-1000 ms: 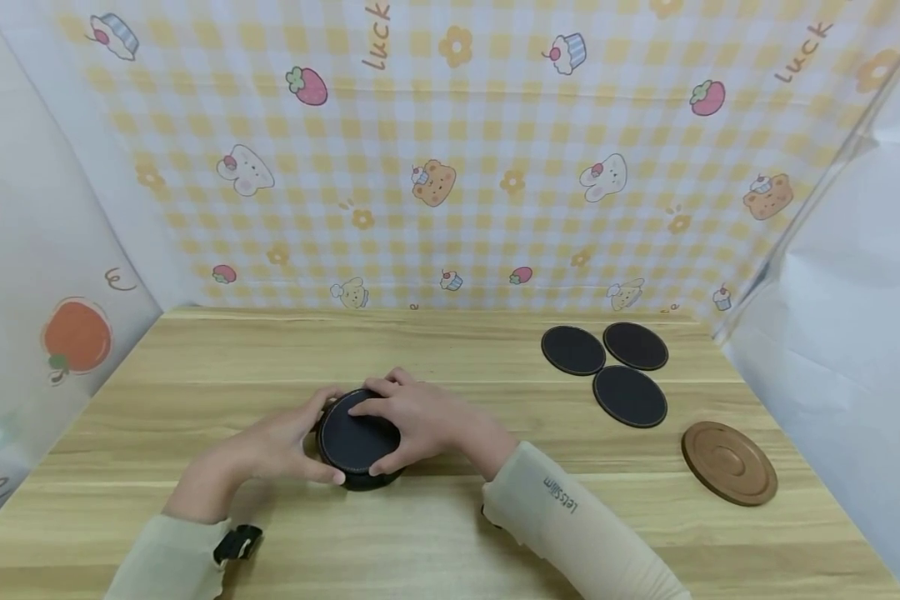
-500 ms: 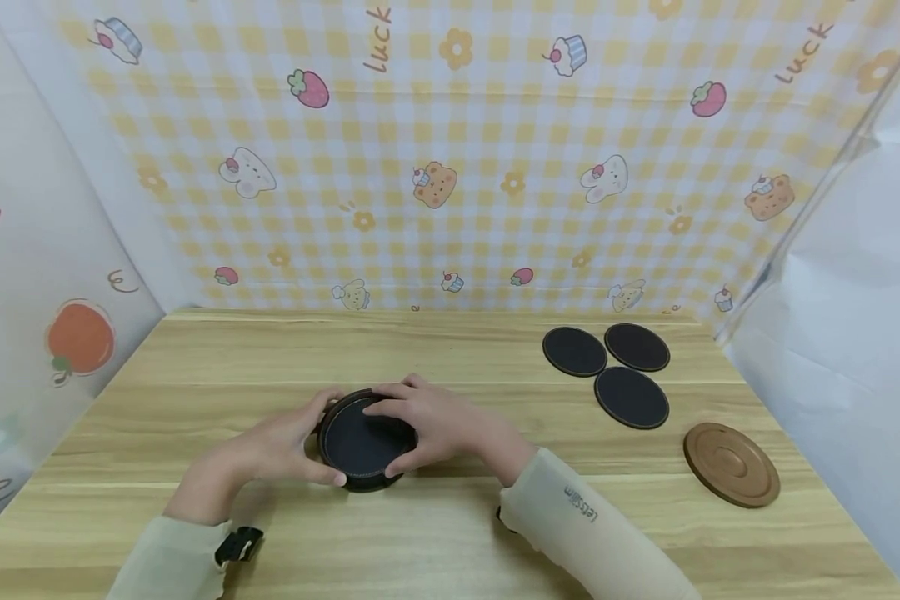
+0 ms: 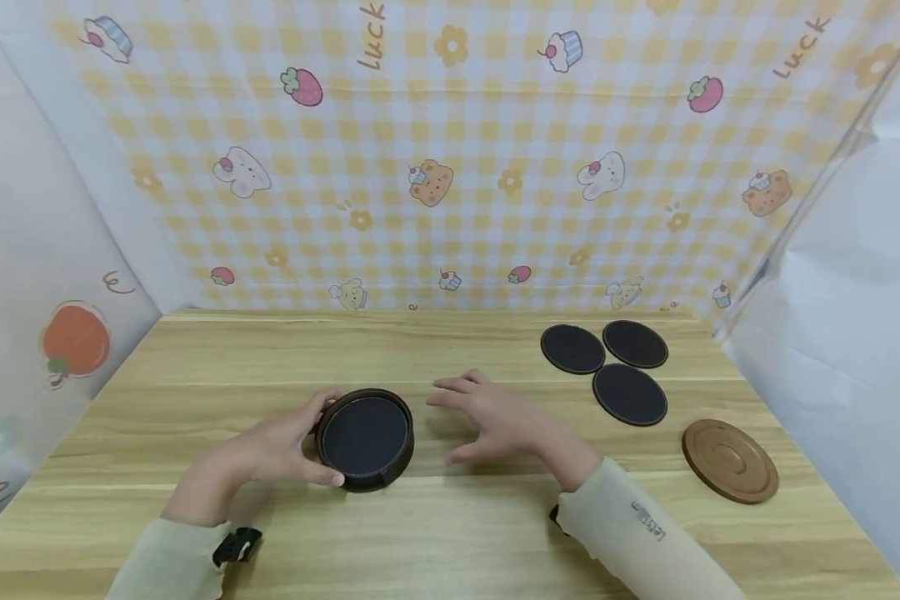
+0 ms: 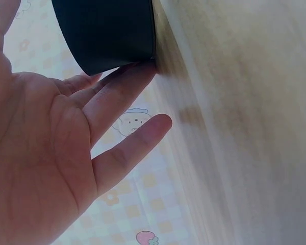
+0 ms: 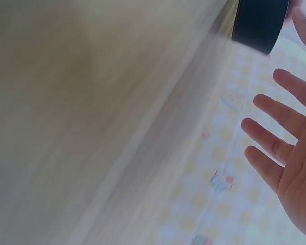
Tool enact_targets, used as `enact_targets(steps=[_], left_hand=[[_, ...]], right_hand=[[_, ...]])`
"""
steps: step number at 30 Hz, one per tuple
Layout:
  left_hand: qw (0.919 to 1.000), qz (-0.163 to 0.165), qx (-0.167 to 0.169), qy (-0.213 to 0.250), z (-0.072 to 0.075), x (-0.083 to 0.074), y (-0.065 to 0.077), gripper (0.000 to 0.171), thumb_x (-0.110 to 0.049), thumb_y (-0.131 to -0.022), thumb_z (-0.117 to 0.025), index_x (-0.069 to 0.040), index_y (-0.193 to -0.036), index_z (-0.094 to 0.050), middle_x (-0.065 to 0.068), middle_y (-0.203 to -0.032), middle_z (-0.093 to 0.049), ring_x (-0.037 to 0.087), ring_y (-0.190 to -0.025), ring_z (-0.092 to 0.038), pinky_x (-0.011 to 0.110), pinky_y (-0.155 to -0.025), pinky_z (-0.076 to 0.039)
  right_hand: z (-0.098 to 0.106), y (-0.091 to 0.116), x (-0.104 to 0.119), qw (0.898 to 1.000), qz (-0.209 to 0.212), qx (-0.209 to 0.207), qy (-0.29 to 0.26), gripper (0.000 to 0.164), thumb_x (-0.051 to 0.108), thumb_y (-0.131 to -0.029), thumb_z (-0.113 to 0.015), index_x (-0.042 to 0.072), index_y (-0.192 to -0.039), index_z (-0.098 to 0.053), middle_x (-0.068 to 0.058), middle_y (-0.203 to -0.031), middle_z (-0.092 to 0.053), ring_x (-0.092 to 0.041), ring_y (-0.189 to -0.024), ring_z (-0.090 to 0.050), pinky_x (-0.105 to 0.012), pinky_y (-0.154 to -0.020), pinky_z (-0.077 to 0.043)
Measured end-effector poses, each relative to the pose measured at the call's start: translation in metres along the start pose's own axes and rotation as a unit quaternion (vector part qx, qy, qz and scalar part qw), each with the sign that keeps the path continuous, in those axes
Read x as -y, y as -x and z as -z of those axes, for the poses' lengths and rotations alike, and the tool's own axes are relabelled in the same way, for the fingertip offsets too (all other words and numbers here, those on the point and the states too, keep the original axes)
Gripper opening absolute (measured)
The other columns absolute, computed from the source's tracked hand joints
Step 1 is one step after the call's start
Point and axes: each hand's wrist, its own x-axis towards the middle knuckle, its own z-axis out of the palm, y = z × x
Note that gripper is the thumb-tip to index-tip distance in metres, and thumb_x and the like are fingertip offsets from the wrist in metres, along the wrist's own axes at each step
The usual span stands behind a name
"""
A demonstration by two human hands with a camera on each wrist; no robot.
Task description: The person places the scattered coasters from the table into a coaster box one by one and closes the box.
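Observation:
A round black coaster holder (image 3: pixel 401 467) stands on the table left of the middle in the head view, with a dark coaster (image 3: pixel 365 435) lying inside its rim. My left hand (image 3: pixel 279 442) grips the holder's left side, thumb at the front and fingers behind. In the left wrist view, fingers (image 4: pixel 115 102) touch the holder's dark wall (image 4: pixel 109 35). To the right of the holder, and apart from it, my right hand (image 3: pixel 498 423) hovers over the wood with fingers spread and nothing held. The right wrist view shows these loose fingers (image 5: pixel 268 138) below the holder (image 5: pixel 260 23).
Several things lie on the right of the wooden table (image 3: pixel 450 542): three black coasters, one left (image 3: pixel 572 348), one back (image 3: pixel 635 343) and one front (image 3: pixel 630 394), then a round brown wooden disc (image 3: pixel 730 461). A checked cloth (image 3: pixel 450 125) hangs behind the table.
My right hand has let go of the coaster and moved right, off the holder. The coaster now sits down inside the rim. My left hand has stayed at the holder.

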Motion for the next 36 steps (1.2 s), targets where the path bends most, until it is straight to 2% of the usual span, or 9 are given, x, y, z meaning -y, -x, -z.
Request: enact_targets(steps=[8, 13, 20, 22, 25, 28, 36], left_hand=[[0.9999, -0.011, -0.007, 0.004, -0.001, 0.003, 0.000, 0.111, -0.052, -0.070, -0.086, -0.008, -0.152, -0.024, 0.020, -0.143, -0.053, 0.041, -0.131, -0.051, 0.063, -0.102, -0.042], [0.9993, -0.032, -0.008, 0.017, -0.001, 0.003, 0.000, 0.110, -0.049, -0.070, -0.087, -0.005, -0.150, -0.025, 0.020, -0.140, -0.055, 0.040, -0.130, -0.052, 0.062, -0.103, -0.042], [0.9996, -0.025, -0.007, 0.012, 0.000, 0.001, 0.001, 0.112, -0.051, -0.070, -0.086, -0.003, -0.150, -0.024, 0.020, -0.141, -0.054, 0.041, -0.131, -0.051, 0.061, -0.103, -0.042], [0.9996, -0.024, -0.007, 0.013, 0.000, 0.001, 0.001, 0.112, -0.051, -0.070, -0.086, -0.003, -0.150, -0.024, 0.021, -0.141, -0.054, 0.041, -0.131, -0.051, 0.061, -0.103, -0.042], [0.9996, -0.023, -0.007, 0.011, 0.000, 0.001, 0.001, 0.112, -0.051, -0.070, -0.086, -0.002, -0.150, -0.024, 0.020, -0.141, -0.055, 0.040, -0.130, -0.052, 0.060, -0.103, -0.042], [0.9997, -0.021, -0.007, 0.010, 0.000, 0.001, 0.001, 0.112, -0.051, -0.070, -0.086, -0.003, -0.150, -0.024, 0.020, -0.141, -0.055, 0.040, -0.130, -0.052, 0.060, -0.103, -0.042], [0.9999, -0.013, -0.005, 0.004, 0.001, 0.000, 0.002, 0.113, -0.052, -0.070, -0.086, -0.004, -0.151, -0.024, 0.020, -0.142, -0.054, 0.040, -0.130, -0.052, 0.060, -0.103, -0.042]], right_hand=[[0.007, 0.039, -0.032, 0.999, -0.034, -0.031, 0.014, 0.075, 0.042, -0.081, -0.081, 0.010, -0.142, -0.053, -0.015, -0.152, -0.046, -0.037, -0.136, -0.042, -0.050, -0.105, -0.046], [0.013, 0.066, -0.050, 0.995, -0.082, -0.045, 0.025, 0.073, 0.044, -0.081, -0.080, 0.015, -0.142, -0.054, -0.012, -0.153, -0.046, -0.033, -0.138, -0.041, -0.050, -0.098, -0.050], [0.019, 0.098, -0.073, 0.987, -0.131, -0.067, 0.062, 0.066, 0.044, -0.081, -0.079, 0.017, -0.138, -0.058, -0.011, -0.152, -0.047, -0.032, -0.133, -0.043, -0.049, -0.090, -0.053], [0.021, 0.105, -0.080, 0.985, -0.142, -0.073, 0.067, 0.066, 0.044, -0.081, -0.079, 0.017, -0.138, -0.059, -0.012, -0.151, -0.048, -0.034, -0.134, -0.044, -0.051, -0.093, -0.052], [0.024, 0.115, -0.090, 0.983, -0.151, -0.081, 0.059, 0.066, 0.040, -0.081, -0.080, 0.013, -0.137, -0.059, -0.016, -0.151, -0.048, -0.043, -0.135, -0.042, -0.059, -0.101, -0.046], [0.028, 0.124, -0.100, 0.982, -0.161, -0.086, 0.052, 0.067, 0.039, -0.081, -0.081, 0.010, -0.137, -0.059, -0.021, -0.149, -0.047, -0.050, -0.133, -0.041, -0.066, -0.103, -0.040], [0.033, 0.143, -0.124, 0.975, -0.202, -0.072, 0.053, 0.073, 0.044, -0.079, -0.081, 0.006, -0.136, -0.059, -0.030, -0.147, -0.044, -0.058, -0.125, -0.042, -0.069, -0.095, -0.041]])
